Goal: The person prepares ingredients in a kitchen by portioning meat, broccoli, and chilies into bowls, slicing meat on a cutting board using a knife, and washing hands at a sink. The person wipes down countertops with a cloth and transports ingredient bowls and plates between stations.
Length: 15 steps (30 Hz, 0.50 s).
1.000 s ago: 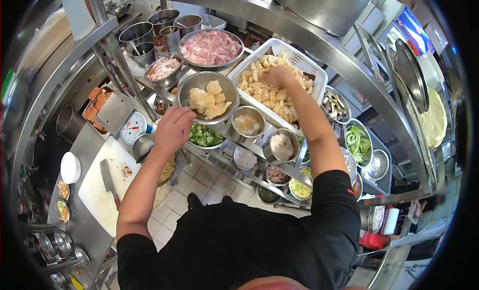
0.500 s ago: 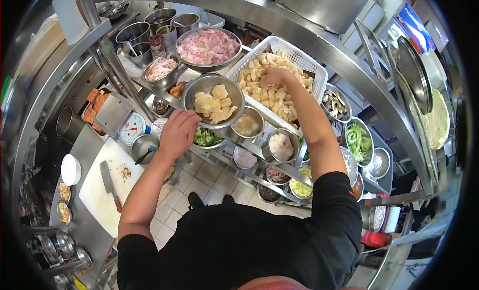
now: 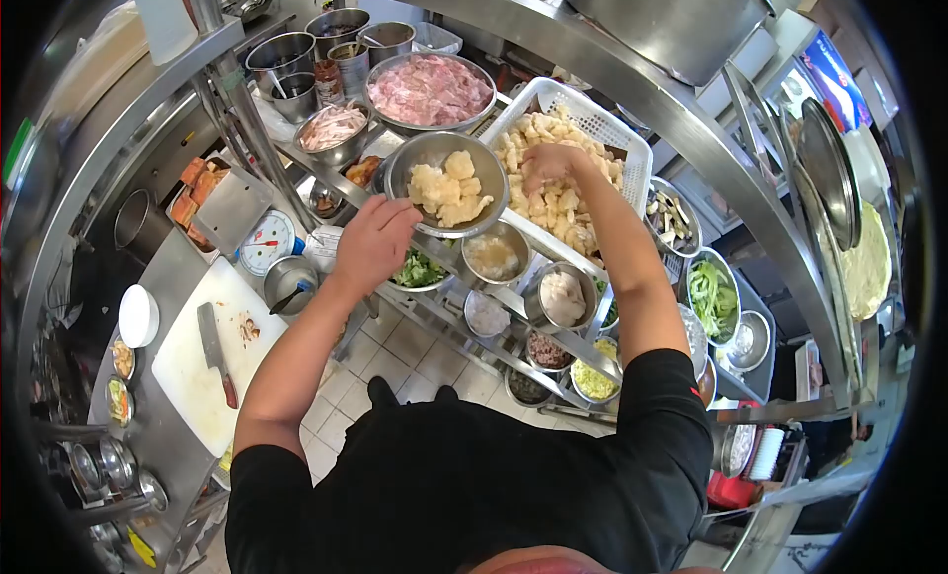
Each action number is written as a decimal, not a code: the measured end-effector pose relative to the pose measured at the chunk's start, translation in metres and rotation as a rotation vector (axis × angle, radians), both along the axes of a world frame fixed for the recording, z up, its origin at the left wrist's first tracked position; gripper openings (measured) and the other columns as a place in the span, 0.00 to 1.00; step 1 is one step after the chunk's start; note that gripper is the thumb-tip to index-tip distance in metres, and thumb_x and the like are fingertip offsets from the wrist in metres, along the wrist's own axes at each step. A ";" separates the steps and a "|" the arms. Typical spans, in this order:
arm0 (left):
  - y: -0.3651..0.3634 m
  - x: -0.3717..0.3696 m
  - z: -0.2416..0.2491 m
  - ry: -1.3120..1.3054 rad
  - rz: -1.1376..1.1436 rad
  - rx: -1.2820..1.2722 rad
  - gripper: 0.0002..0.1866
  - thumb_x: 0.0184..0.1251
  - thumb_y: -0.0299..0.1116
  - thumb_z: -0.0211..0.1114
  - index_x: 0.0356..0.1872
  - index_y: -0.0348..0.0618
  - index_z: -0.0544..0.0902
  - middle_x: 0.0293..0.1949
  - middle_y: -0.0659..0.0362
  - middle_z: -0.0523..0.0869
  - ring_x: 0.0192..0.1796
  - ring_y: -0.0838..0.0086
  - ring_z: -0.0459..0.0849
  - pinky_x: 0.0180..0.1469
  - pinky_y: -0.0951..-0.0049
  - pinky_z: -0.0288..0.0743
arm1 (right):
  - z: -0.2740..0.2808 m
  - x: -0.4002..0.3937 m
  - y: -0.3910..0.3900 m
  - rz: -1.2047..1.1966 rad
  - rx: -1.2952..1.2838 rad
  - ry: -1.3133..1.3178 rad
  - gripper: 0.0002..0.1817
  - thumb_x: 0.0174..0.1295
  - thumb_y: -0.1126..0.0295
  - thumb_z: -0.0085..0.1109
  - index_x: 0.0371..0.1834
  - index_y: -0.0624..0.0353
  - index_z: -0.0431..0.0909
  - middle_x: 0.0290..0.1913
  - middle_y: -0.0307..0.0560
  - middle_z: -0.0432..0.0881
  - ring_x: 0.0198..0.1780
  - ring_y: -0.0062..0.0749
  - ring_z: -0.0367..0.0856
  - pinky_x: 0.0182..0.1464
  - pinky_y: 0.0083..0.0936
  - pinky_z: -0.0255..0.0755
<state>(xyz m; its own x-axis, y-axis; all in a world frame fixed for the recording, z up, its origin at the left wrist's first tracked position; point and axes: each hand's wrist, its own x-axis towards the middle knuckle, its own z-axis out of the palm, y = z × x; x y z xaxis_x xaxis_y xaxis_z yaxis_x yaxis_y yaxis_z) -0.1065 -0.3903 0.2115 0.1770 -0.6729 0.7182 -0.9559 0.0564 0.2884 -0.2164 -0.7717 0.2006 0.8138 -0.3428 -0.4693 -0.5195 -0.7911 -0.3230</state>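
Note:
My left hand (image 3: 378,240) grips the near-left rim of a round metal bowl (image 3: 495,157), its fingers closed over the edge. Several pale yellow battered pieces (image 3: 447,191) lie in the bowl. To its right stands a white perforated plastic basket (image 3: 632,144), heaped with more battered pieces (image 3: 583,204). Inside the basket my right hand (image 3: 551,166) reaches down into the heap, fingers bent around the pieces and their tips partly hidden. Just below the bowl sits a metal pot with cloudy liquid (image 3: 491,254).
Behind the bowl is a large bowl of raw meat (image 3: 432,90). A knife (image 3: 212,347) lies on a white cutting board (image 3: 188,396) at left, near a dial scale (image 3: 267,242). A metal shelf rail (image 3: 632,68) crosses above the basket. Bowls of cut vegetables (image 3: 711,295) stand at right.
The view has shifted slightly, so most things appear a little right and lower. My right hand has moved slightly within the heap. My left hand still holds the bowl.

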 end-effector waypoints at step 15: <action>-0.043 0.011 0.031 -0.145 -0.055 0.085 0.11 0.53 0.24 0.65 0.38 0.45 0.81 0.41 0.60 0.82 0.43 0.63 0.79 0.43 0.66 0.77 | 0.107 -0.027 -0.005 -0.041 0.102 -0.497 0.28 0.49 0.61 0.71 0.53 0.63 0.78 0.40 0.40 0.82 0.40 0.25 0.78 0.46 0.24 0.71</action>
<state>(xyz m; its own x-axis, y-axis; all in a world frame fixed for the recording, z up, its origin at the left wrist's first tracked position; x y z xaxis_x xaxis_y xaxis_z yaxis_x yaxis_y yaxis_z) -0.0953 -0.4333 0.2420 0.0371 -0.7383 0.6734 -0.9839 0.0909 0.1539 -0.2436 -0.7766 0.3075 0.9341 -0.3515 -0.0617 -0.3132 -0.7247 -0.6137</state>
